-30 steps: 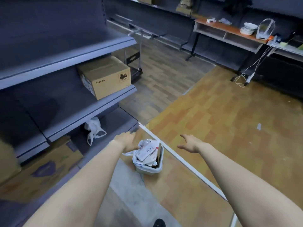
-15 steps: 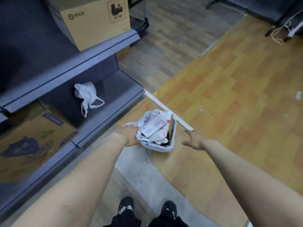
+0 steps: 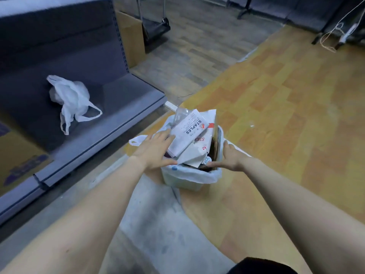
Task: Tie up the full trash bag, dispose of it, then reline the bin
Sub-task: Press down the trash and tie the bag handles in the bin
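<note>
Full trash bag (image 3: 189, 176) in small floor bin, directly between both hands. Left hand (image 3: 156, 151) fingers spread, resting on rim and rubbish; right hand (image 3: 230, 158) fingers extended along opposite rim. Bag handle loop (image 3: 136, 140) just beyond left fingertips, nearer that hand.

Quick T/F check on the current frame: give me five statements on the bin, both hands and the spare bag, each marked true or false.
1. The small white bin lined with a white plastic bag stands on a shelf. False: it stands on the floor.
2. The left hand rests on the trash at the bin's left side. True.
3. A crumpled white plastic bag lies on the grey bottom shelf. True.
4. The right hand holds that crumpled bag. False: it is at the bin's right rim.
5. The white box printed STAPLES lies on the yellow wood floor. False: it sits on top of the trash in the bin.
</note>
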{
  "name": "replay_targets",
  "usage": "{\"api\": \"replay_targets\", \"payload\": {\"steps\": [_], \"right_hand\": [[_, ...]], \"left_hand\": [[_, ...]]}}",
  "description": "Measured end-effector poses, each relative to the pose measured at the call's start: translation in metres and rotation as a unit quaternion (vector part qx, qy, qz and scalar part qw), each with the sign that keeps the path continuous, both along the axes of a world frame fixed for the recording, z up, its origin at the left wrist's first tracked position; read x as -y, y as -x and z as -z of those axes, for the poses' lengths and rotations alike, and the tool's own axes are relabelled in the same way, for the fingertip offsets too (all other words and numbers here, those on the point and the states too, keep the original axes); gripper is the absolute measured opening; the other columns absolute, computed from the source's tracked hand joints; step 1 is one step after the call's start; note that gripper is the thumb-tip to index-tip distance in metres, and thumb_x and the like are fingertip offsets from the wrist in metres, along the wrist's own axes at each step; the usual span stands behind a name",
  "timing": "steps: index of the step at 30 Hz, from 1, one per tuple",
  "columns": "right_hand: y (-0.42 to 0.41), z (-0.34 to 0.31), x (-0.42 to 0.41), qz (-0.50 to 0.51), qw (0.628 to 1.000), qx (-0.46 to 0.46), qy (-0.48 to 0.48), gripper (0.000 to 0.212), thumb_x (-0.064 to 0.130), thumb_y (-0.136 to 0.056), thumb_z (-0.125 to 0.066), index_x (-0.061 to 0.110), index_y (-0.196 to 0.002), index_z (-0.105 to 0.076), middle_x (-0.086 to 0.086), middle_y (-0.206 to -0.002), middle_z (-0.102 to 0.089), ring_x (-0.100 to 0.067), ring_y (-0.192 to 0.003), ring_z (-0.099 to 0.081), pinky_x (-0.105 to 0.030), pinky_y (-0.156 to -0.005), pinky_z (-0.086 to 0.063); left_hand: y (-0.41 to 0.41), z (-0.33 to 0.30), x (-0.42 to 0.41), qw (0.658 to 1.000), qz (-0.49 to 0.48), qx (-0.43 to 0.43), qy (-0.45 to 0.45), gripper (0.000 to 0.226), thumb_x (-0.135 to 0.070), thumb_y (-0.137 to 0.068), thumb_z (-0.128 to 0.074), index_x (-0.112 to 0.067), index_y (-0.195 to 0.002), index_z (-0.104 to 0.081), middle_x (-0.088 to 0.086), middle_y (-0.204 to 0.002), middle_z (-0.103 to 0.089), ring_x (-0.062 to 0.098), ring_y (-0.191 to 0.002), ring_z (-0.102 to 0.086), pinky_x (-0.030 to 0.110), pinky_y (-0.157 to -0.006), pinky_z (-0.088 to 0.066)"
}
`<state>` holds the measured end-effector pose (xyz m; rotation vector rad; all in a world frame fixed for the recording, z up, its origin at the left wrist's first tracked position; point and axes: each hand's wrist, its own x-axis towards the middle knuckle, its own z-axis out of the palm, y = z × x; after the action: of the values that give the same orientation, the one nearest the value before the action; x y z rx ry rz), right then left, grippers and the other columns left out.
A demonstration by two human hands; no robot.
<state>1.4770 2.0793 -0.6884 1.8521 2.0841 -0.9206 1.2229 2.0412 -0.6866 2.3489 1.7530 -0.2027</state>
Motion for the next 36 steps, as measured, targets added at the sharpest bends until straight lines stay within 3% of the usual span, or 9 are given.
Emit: {"api": "replay_targets", "payload": {"steps": [5,9,14,17,21,25,28,31,36], "right_hand": [[-0.005,0.062,0.005,0.015,0.996,-0.073,-0.051,0.132,0.069,-0.051,-0.075,0.019,-0.15,-0.003,-0.009,-0.152,-0.025,-0.027,-0.141,-0.027,-0.04,-0.113,-0.031],[-0.01,0.081,0.004,0.018,0.988,-0.112,-0.103,0.149,0.093,-0.027,-0.059,0.029,-0.149,-0.004,-0.005,-0.15,-0.034,-0.024,-0.136,-0.037,-0.041,-0.111,-0.035],[-0.007,0.073,0.01,-0.018,0.989,-0.101,-0.11,0.132,0.077,-0.045,-0.071,0.029,-0.149,-0.005,-0.003,-0.149,-0.033,-0.021,-0.137,-0.035,-0.037,-0.111,-0.033],[-0.007,0.071,0.005,-0.017,0.991,-0.09,-0.1,0.12,0.061,-0.056,-0.079,0.022,-0.148,-0.012,-0.001,-0.144,-0.038,-0.021,-0.134,-0.038,-0.033,-0.109,-0.034],[-0.008,0.068,-0.005,-0.014,0.994,-0.08,-0.074,0.133,0.071,-0.039,-0.078,0.023,-0.146,-0.015,0.006,-0.139,-0.047,-0.018,-0.126,-0.047,-0.032,-0.105,-0.039],[-0.011,0.078,-0.011,0.003,0.989,-0.125,-0.078,0.136,0.072,-0.028,-0.082,0.027,-0.141,-0.021,0.013,-0.133,-0.052,-0.014,-0.124,-0.051,-0.033,-0.106,-0.041],[-0.01,0.082,-0.004,0.014,0.979,-0.185,-0.081,0.129,0.06,-0.037,-0.087,0.027,-0.142,-0.02,0.014,-0.133,-0.051,-0.01,-0.123,-0.05,-0.028,-0.103,-0.04],[-0.009,0.082,-0.002,0.006,0.977,-0.2,-0.08,0.118,0.046,-0.05,-0.089,0.023,-0.143,-0.019,0.011,-0.132,-0.049,-0.008,-0.119,-0.048,-0.021,-0.096,-0.036],[-0.012,0.081,-0.004,0.011,0.975,-0.203,-0.088,0.115,0.05,-0.051,-0.087,0.023,-0.142,-0.022,0.01,-0.131,-0.051,-0.01,-0.115,-0.05,-0.023,-0.093,-0.038]], "left_hand": [[0.006,0.053,0.001,0.996,0.046,-0.017,-0.079,0.114,-0.083,-0.057,-0.012,-0.019,-0.152,-0.01,0.006,-0.159,0.011,0.021,-0.148,0.001,0.041,-0.119,-0.002],[0.017,0.07,0.006,0.995,0.031,0.0,-0.09,0.116,-0.088,-0.058,-0.015,-0.021,-0.152,-0.004,0.003,-0.158,0.017,0.021,-0.148,0.001,0.044,-0.12,-0.008],[0.015,0.062,0.009,0.995,0.0,0.053,-0.084,0.112,-0.08,-0.07,-0.039,-0.017,-0.151,0.005,0.007,-0.158,0.017,0.026,-0.145,-0.016,0.038,-0.116,-0.021],[0.006,0.061,0.004,0.987,-0.063,0.13,-0.075,0.106,-0.062,-0.081,-0.057,-0.016,-0.151,0.007,0.007,-0.16,0.003,0.024,-0.146,-0.014,0.036,-0.114,-0.023],[-0.008,0.062,-0.012,0.978,-0.095,0.153,-0.106,0.094,-0.052,-0.086,-0.057,-0.009,-0.151,-0.005,0.012,-0.146,-0.037,0.029,-0.134,-0.032,0.038,-0.103,-0.034],[-0.016,0.062,-0.019,0.967,-0.13,0.17,-0.138,0.09,-0.049,-0.087,-0.058,-0.007,-0.149,-0.011,0.014,-0.139,-0.045,0.031,-0.126,-0.044,0.038,-0.1,-0.04],[-0.018,0.066,-0.022,0.953,-0.181,0.226,-0.088,0.063,-0.05,-0.086,-0.058,-0.008,-0.13,-0.042,0.011,-0.125,-0.056,0.03,-0.113,-0.054,0.039,-0.091,-0.046],[-0.027,0.065,-0.021,0.961,-0.176,0.191,-0.097,0.042,-0.038,-0.088,-0.056,-0.005,-0.11,-0.048,0.013,-0.113,-0.059,0.031,-0.103,-0.055,0.037,-0.081,-0.046],[-0.044,0.058,-0.013,0.969,-0.12,0.043,-0.213,0.041,-0.027,-0.086,-0.051,-0.005,-0.119,-0.039,0.012,-0.111,-0.057,0.036,-0.094,-0.059,0.037,-0.065,-0.043]]}}
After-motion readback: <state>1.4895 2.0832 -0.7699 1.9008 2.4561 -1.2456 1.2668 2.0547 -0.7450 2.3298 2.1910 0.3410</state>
